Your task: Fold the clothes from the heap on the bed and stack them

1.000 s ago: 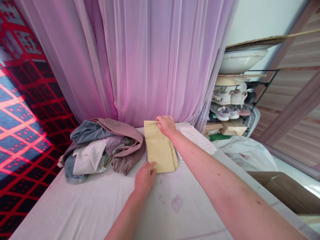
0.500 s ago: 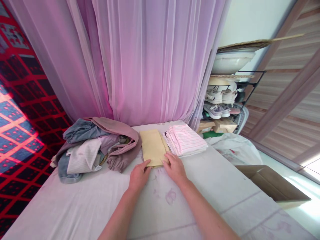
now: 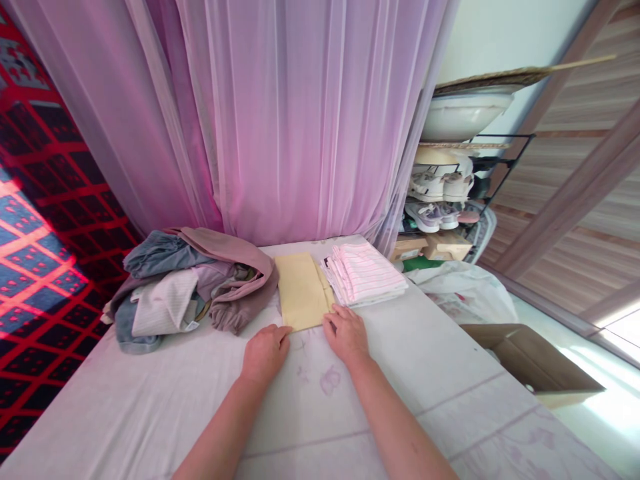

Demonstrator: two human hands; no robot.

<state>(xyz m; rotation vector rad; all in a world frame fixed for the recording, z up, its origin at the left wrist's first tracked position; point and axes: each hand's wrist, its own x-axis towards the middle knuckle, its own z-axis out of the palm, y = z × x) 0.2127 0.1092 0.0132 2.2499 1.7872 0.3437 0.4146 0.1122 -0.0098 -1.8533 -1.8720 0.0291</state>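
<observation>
A folded yellow cloth [image 3: 300,290] lies flat on the white sheet-covered surface [image 3: 150,413], just ahead of both hands. My left hand [image 3: 265,352] rests at the cloth's near left corner, fingers curled onto its edge. At the near right corner sits my right hand [image 3: 346,333], its fingers pressed on the edge. A folded pink-striped white cloth [image 3: 367,273] lies right beside the yellow one. To the left sits a heap of unfolded clothes [image 3: 190,283] in grey, mauve and white.
A sheer pink curtain [image 3: 280,120] hangs behind the surface. A shoe rack [image 3: 445,193] with sneakers and a white basin stands at the right. A cardboard box [image 3: 530,357] and a white plastic bag [image 3: 470,297] lie on the floor. A red patterned carpet [image 3: 40,233] covers the left.
My right hand came back from the yellow cloth's far end to its near right corner, and the cloth now lies shorter. The striped cloth is now uncovered. My left hand stays at the near left corner.
</observation>
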